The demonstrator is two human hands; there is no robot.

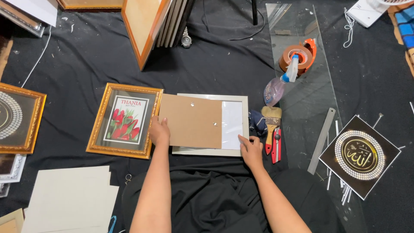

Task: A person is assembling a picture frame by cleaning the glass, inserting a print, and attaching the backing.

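Head view, left hand (pixel 159 132) grip holding brown backing board (pixel 190 120), right hand (pixel 251 149) fingers flat on white frame (pixel 244 113).

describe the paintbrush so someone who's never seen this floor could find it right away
Start at the pale frame in the middle of the black cloth, under both hands. Just off its right edge, beside the right hand, lies the paintbrush. It alone has a wide wooden head and handle; the red cutter next to it is slimmer.

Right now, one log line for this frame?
left hand: holds brown backing board | right hand: on white frame corner | board: partly over frame
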